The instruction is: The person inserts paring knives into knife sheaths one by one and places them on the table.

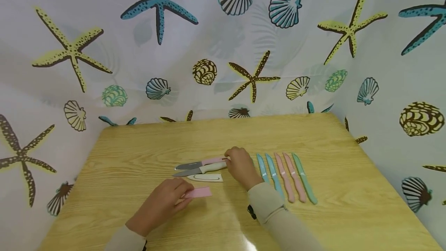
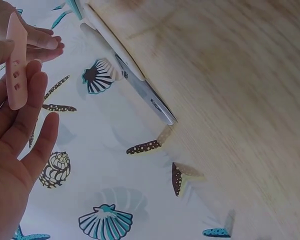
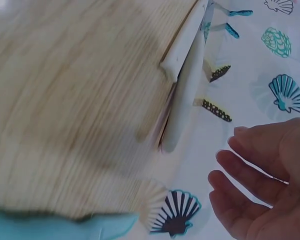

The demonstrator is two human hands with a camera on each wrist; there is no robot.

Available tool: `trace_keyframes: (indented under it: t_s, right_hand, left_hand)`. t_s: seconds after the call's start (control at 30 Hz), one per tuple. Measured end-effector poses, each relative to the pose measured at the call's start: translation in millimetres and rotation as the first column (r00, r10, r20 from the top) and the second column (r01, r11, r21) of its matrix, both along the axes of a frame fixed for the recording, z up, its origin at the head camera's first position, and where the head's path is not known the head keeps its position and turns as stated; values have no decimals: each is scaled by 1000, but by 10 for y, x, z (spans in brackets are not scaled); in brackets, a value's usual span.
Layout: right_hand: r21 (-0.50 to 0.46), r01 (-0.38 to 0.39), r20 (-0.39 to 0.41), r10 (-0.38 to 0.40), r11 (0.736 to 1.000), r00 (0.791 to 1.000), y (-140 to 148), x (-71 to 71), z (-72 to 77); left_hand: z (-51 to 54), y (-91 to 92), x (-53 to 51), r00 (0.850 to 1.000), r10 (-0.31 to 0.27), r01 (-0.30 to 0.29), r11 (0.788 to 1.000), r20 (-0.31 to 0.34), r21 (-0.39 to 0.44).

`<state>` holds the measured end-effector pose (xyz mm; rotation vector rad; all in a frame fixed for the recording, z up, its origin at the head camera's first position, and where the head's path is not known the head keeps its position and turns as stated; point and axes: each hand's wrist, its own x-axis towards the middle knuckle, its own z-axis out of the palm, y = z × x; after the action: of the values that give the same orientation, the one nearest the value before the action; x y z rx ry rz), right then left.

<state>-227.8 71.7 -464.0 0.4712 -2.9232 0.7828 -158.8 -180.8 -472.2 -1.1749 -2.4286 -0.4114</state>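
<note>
My left hand (image 1: 167, 196) pinches a pink knife sheath (image 1: 198, 192) between thumb and fingers; small holes show in the sheath in the left wrist view. Beyond it a white sheath (image 1: 205, 177) lies on the table. Behind that lie a white-handled knife (image 1: 212, 167) and a pink-handled knife (image 1: 212, 161), side by side, their bare blades pointing left. My right hand (image 1: 240, 167) is by the handle ends of these two knives. In the right wrist view its fingers (image 3: 250, 175) are loosely bent, apart from the handles, and hold nothing.
Right of my right hand several sheathed knives stand in a row: two blue knives (image 1: 275, 173), two pink knives (image 1: 295, 175) and a green knife (image 1: 304, 177). My right forearm partly covers the blue ones. A cloth printed with starfish and shells hangs around the wooden table (image 1: 139, 142).
</note>
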Motion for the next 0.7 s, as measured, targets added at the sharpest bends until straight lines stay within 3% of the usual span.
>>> trace_keyframes:
  t_s: [0.33,0.57,0.7]
  right_hand:
    - [143,0,-57,8,990,998,-267,-174,-165]
    - [193,5,-122,19,981,992,-381,-282,-222]
    - [188,-4,-108,25,982,994,-385,-324,-229]
  left_hand:
    - [-29,-33,38,1000,20,-20,999,5,27]
    - [-44,-51,48,1000,25,-25,999,-3,38]
    - [-42,-72,52,999,31,-29,998,-32,49]
